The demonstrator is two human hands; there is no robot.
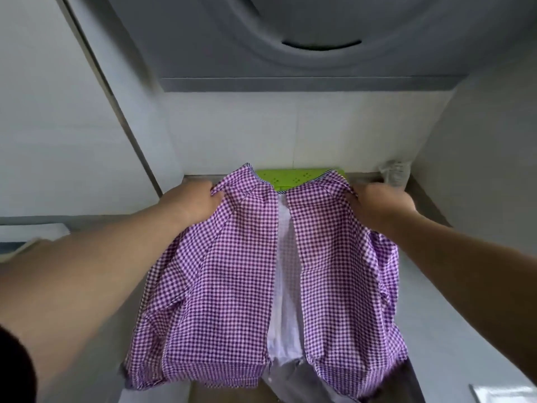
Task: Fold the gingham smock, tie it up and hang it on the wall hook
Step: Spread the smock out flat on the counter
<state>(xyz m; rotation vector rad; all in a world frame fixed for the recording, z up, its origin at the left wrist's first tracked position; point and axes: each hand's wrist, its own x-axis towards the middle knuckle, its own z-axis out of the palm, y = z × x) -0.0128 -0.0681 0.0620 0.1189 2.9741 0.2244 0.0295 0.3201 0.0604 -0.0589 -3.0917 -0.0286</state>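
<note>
A grey machine front [305,33] fills the top of the view, white walls on either side, and below it runs a pale desk [453,330] into a narrow alcove. The smock [220,280] takes up most of the middle: purple-and-white gingham, held up by its shoulders and draping down toward the person, with its lower hem hanging past the near edge of the desk. Its long axis runs away from the person, collar end far, hem end near. The front is open, two panels parted to show the pale lining down the centre.

The left hand [190,203] is clamped on the far left shoulder, fingers bunched into the cloth. The right hand [380,206] grips the far right shoulder the same way. They sit well apart, keeping the collar spread.

Behind the collar lies a green perforated board [299,175], partly hidden. A pale crumpled thing [396,173] sits in the far right corner; I cannot tell what it is.

What could go wrong, I reckon: the hem hangs free off the edge, so its weight may drag the smock askew once a hand lets go. The open panels could also slide unevenly and spoil the fold. No hook is in view.
</note>
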